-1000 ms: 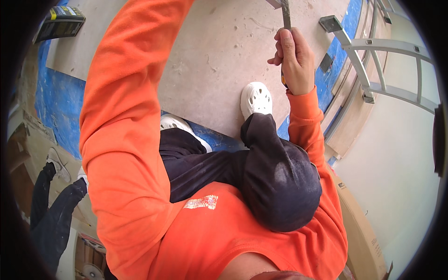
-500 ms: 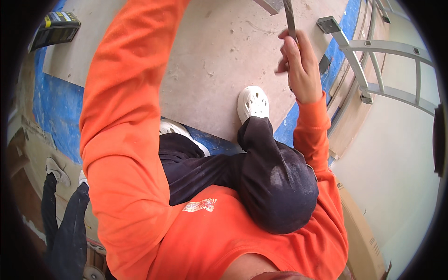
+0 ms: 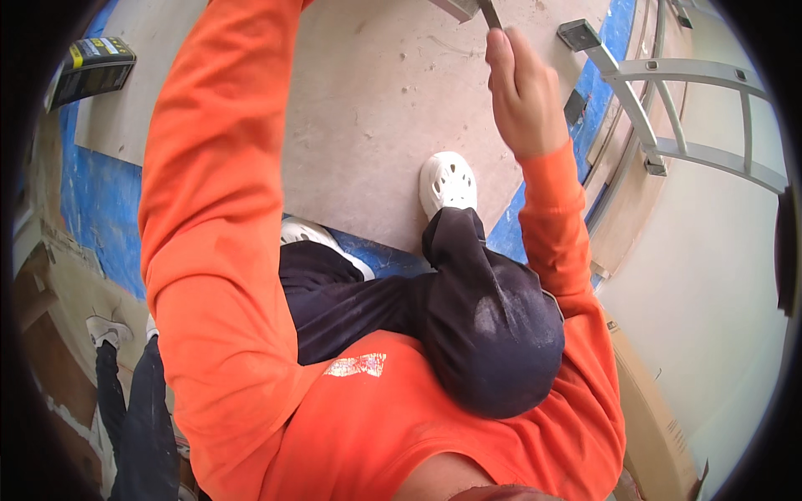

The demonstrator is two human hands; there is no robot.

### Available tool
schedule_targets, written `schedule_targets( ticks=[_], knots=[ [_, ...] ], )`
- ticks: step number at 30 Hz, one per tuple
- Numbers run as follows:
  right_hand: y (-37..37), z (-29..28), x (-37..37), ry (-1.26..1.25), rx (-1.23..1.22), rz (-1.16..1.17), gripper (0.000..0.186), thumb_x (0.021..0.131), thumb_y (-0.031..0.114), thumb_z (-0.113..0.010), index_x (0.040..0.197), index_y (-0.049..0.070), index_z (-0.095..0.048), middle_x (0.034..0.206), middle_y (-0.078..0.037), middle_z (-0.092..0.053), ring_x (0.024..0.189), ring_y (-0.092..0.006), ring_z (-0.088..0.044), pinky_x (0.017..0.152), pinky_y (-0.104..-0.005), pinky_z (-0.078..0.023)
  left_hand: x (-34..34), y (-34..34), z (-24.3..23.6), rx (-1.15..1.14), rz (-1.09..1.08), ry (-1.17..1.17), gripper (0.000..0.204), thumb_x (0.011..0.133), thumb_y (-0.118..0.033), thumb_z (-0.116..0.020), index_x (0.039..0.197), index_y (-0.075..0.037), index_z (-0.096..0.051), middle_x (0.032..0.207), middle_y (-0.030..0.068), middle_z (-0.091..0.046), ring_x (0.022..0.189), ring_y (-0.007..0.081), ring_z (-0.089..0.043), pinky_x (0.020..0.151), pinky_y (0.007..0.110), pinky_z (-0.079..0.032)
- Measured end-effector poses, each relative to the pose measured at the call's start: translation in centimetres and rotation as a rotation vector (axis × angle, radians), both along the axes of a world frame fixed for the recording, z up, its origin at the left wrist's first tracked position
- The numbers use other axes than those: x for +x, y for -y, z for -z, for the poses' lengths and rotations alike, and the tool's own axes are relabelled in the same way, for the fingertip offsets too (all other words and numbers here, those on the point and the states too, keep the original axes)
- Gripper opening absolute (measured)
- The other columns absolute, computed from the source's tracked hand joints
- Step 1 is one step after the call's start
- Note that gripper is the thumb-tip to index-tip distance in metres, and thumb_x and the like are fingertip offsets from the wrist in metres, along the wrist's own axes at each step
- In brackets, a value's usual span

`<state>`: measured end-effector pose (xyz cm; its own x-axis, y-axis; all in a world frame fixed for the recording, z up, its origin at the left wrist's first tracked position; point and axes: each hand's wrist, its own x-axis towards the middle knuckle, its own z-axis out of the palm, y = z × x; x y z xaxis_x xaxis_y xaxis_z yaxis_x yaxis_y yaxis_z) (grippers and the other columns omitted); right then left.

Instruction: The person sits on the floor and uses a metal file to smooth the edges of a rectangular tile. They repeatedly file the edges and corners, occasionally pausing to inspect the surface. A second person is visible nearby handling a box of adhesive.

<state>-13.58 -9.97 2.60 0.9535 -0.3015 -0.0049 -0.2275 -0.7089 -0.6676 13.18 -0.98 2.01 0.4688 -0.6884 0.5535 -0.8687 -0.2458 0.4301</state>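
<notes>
My right hand is raised at the upper right, its fingers closed around a narrow, flat, dark metal tool. The tool's far end runs out of the top of the picture, so its kind cannot be made out. Close beside it, the end of a pale squared bar juts in from the top edge. My left arm, in an orange sleeve, reaches up and out past the top edge; the hand itself is beyond the picture.
Dusty boards lie over blue sheeting under my white clogs. An aluminium ladder stands at the right near a pale wall, with a cardboard box below. A dark can is far left. Another person's legs show lower left.
My right hand has shifted up and left with the tool, its fingers now closed more tightly. The tool's tip has moved nearer the pale bar. The other person's legs have shifted slightly.
</notes>
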Motion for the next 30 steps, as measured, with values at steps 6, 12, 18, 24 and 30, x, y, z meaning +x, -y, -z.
schedule_targets(
  ticks=[6,12,18,24,30],
  knots=[
    [-0.9,0.3,-0.4,-0.029,-0.019,0.032,0.033,0.108,0.029,-0.046,0.090,0.002,-0.052,0.062,-0.019,-0.051,0.058,-0.0382,-0.052,0.053,-0.0468,-0.040,-0.7,-0.2,1.0,-0.002,0.021,0.105,0.031,0.102,-0.025,-0.047,0.091,-0.002,-0.065,0.075,0.0219,-0.067,0.070,0.0411,-0.065,0.067,0.050,-0.050],
    [-0.7,0.9,0.8,0.100,-0.018,-0.016,0.033,0.107,0.029,-0.046,0.090,0.002,-0.051,0.062,-0.019,-0.052,0.059,-0.0404,-0.053,0.054,-0.0479,-0.041,0.8,-0.4,0.7,-0.013,-0.032,0.154,0.027,0.099,-0.023,-0.050,0.091,-0.002,-0.064,0.074,0.0222,-0.066,0.070,0.0417,-0.065,0.067,0.050,-0.050],
    [-1.6,-0.2,-0.3,0.008,-0.053,-0.001,0.034,0.108,0.030,-0.046,0.091,0.001,-0.051,0.063,-0.021,-0.048,0.059,-0.0429,-0.048,0.055,-0.0473,-0.039,-0.6,-1.9,0.9,-0.004,0.065,0.025,0.023,0.096,-0.022,-0.050,0.091,-0.003,-0.062,0.076,0.0212,-0.066,0.071,0.0415,-0.063,0.067,0.049,-0.049],
    [-1.0,-0.5,-0.3,0.045,-0.070,-0.013,0.036,0.108,0.031,-0.045,0.092,0.000,-0.051,0.065,-0.023,-0.046,0.062,-0.0456,-0.042,0.056,-0.0460,-0.038,-0.3,-1.8,0.0,-0.002,0.050,0.016,0.021,0.095,-0.021,-0.049,0.093,-0.003,-0.061,0.079,0.0207,-0.067,0.073,0.0405,-0.064,0.068,0.048,-0.048],
    [-1.2,-1.1,-0.8,0.008,-0.089,-0.006,0.035,0.108,0.031,-0.046,0.093,0.000,-0.053,0.067,-0.024,-0.047,0.064,-0.0473,-0.043,0.056,-0.0468,-0.038,-0.2,-1.8,0.5,0.034,-0.006,-0.041,0.022,0.096,-0.022,-0.049,0.092,-0.004,-0.062,0.081,0.0206,-0.067,0.077,0.0406,-0.064,0.072,0.048,-0.049]
  ],
)
